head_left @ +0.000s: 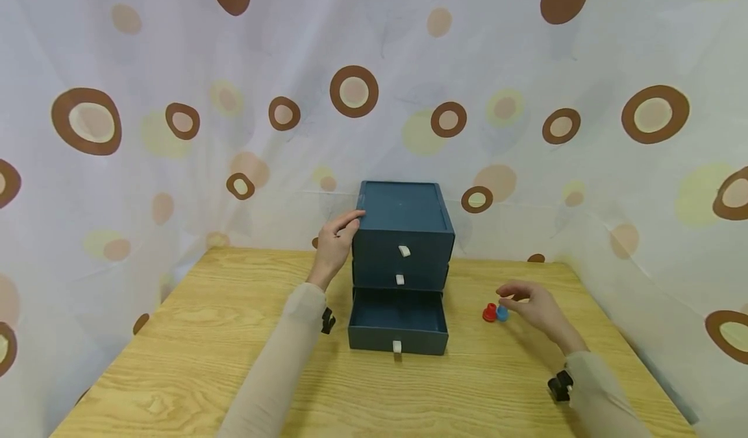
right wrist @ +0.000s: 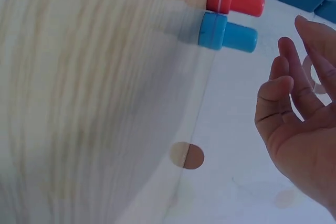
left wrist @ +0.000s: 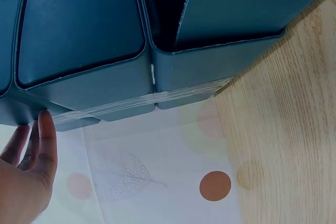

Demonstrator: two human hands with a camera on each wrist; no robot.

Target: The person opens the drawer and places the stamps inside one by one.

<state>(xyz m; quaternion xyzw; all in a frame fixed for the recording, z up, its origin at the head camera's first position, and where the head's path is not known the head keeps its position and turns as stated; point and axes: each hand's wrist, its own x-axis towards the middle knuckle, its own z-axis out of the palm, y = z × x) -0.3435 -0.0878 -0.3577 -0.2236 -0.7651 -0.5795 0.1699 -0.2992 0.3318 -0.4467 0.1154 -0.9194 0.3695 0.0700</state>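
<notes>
A dark blue drawer cabinet [head_left: 403,246] stands at the back of the table, its bottom drawer [head_left: 398,340] pulled out and bare inside. My left hand [head_left: 334,243] rests against the cabinet's upper left side, fingertips at the top edge; the left wrist view shows those fingers [left wrist: 46,140] straight along the side. To the right of the cabinet, a red peg-shaped piece [head_left: 489,313] and a blue one [head_left: 502,313] stand side by side, each with a wide base and narrower top. My right hand [head_left: 534,308] hovers just above the blue piece, fingers loosely bent and holding nothing.
The wooden table [head_left: 234,360] reaches back to a white patterned curtain [head_left: 315,152], which also hangs along both sides. White pull tabs [head_left: 404,251] stick out from the drawer fronts. Clear tape [left wrist: 142,99] runs along the cabinet's side.
</notes>
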